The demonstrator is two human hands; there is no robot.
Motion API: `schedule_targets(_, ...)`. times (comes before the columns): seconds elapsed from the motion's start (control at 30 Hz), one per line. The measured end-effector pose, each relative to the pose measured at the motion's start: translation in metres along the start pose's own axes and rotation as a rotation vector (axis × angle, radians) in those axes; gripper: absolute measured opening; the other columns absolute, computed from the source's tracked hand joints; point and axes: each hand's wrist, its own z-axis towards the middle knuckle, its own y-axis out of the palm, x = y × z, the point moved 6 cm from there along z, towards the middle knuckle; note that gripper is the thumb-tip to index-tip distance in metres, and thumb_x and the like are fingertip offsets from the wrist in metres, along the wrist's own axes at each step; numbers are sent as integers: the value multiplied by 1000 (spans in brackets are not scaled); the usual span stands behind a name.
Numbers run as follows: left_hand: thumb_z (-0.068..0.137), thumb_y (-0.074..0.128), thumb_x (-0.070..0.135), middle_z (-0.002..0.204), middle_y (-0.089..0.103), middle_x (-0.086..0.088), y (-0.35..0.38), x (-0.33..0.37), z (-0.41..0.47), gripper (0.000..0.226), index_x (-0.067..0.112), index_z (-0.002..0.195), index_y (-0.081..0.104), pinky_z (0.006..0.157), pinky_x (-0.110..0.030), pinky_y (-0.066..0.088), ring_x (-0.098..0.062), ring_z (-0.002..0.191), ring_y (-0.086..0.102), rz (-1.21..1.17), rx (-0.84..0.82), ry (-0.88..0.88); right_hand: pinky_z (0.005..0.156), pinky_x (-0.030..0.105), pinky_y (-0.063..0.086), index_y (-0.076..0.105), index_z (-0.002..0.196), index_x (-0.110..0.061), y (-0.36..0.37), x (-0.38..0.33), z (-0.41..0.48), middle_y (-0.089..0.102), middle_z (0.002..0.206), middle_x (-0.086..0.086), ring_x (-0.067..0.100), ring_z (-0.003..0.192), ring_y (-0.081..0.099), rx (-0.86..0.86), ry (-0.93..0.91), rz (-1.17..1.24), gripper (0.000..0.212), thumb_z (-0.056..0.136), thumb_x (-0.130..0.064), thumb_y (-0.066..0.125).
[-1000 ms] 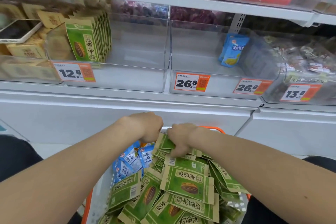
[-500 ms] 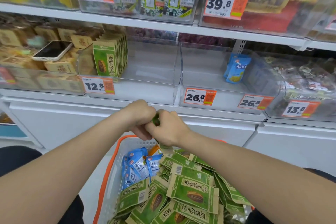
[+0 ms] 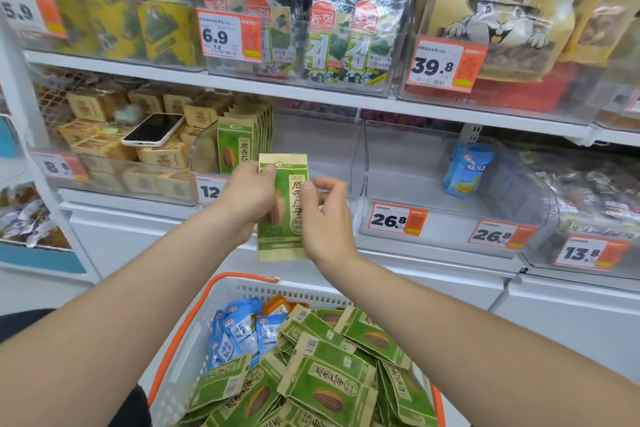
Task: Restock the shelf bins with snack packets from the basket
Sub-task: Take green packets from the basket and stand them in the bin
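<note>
**A:** What are the fingers doing?

**B:** The left thumb (image 3: 266, 173) lies on the front of the green-and-tan paper seed packet (image 3: 286, 208), with the other left fingers wrapped behind it. The right thumb (image 3: 307, 188) and forefinger pinch its right edge. So the left hand (image 3: 247, 198) and the right hand (image 3: 323, 218) both grasp the one packet, which is upright with its print facing out.

**A:** Where is it against the clear plastic shelf bin (image 3: 318, 163)?

**B:** In front of the bin's front lip, towards its left half, and not yet inside. A row of matching green packets (image 3: 239, 146) stands on edge at the bin's left end, with room to its right.

**A:** So how should it go in?

**B:** I'd lift it over the lip upright, facing the same way as the row, and set it down against the last packet so it leans there instead of flopping. The paper looks thin, so support it low down. The right pinch can probably let go first. Mind the orange-and-white price tag (image 3: 209, 189) on the lip.

**A:** Much left?

**B:** Plenty, I'd say. The white plastic basket with an orange rim (image 3: 259, 291), below the bin, is heaped with green packets and some blue ones (image 3: 239, 333).
</note>
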Motion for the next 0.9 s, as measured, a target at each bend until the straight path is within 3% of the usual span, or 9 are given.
schedule_targets(0.13, 113, 39, 27, 109, 70, -7, -2, 10, -4, 27, 10, 115, 60, 91, -43, 56, -25, 101, 68, 22, 132, 167, 88, 55, 57, 64, 96, -23, 5, 10, 15, 74, 91, 1, 26, 89, 72, 40, 125, 112, 34, 92, -55, 54)
schedule_targets(0.37, 113, 32, 30, 110, 69, -5, -16, 15, 26, 36, 14, 113, 64, 97, -50, 52, -26, 105, 65, 214, 148, 244, 73, 56, 61, 68, 81, -16, 20, 3, 52, 75, 76, 10, 28, 71, 72, 75, 69, 177, 22, 91, -35, 73)
schedule_targets(0.47, 112, 37, 30, 107, 72, -5, -30, 21, 44, 33, 15, 109, 66, 96, -48, 53, -30, 105, 66, 253, 166, 226, 71, 55, 61, 68, 99, -19, 37, -7, 73, 76, 77, 11, 35, 74, 74, 62, 76, 169, 19, 91, -34, 76)
schedule_targets(0.53, 109, 46, 30, 99, 76, -1, -44, 25, 56, 27, 19, 106, 70, 92, -49, 56, -27, 96, 71, 222, 208, 259, 73, 52, 63, 66, 119, -17, 52, -14, 85, 78, 81, 10, 31, 75, 76, -54, 80, 145, 37, 93, -41, 73)
schedule_targets(0.63, 104, 59, 32, 80, 78, 4, -62, 25, 73, 23, 20, 92, 75, 82, -49, 61, -19, 79, 75, 202, 249, 257, 60, 40, 62, 72, 109, -6, 66, -19, 102, 79, 83, 8, 23, 71, 76, -223, 40, 125, 32, 100, -37, 67)
schedule_targets(0.7, 102, 60, 41, 79, 77, 4, -68, 25, 80, 30, 19, 88, 76, 78, -46, 60, -20, 79, 74, 235, 230, 253, 67, 41, 63, 73, 106, -5, 68, -17, 116, 80, 85, 9, 23, 76, 77, -212, 48, 133, 28, 100, -31, 69)
schedule_targets(0.8, 108, 49, 27, 96, 74, -4, -74, 29, 84, 28, 15, 100, 73, 80, -37, 49, -29, 96, 68, 397, 254, 258, 78, 48, 64, 70, 108, -12, 65, -12, 139, 79, 84, 5, 23, 81, 78, -58, 37, 116, 29, 95, -38, 73)
schedule_targets(0.83, 107, 48, 17, 111, 72, -8, -77, 30, 86, 24, 13, 113, 71, 87, -38, 49, -32, 108, 65, 482, 271, 255, 75, 51, 64, 66, 112, -14, 66, -12, 144, 79, 83, 6, 25, 82, 77, -13, 45, 116, 34, 93, -41, 73)
schedule_targets(0.9, 97, 51, 2, 136, 58, -16, -79, 29, 87, 39, 12, 133, 60, 104, -43, 45, -36, 128, 52, 645, 256, 220, 67, 53, 64, 55, 121, -14, 72, -5, 156, 77, 82, 8, 30, 84, 75, 25, 49, 116, 43, 92, -43, 71)
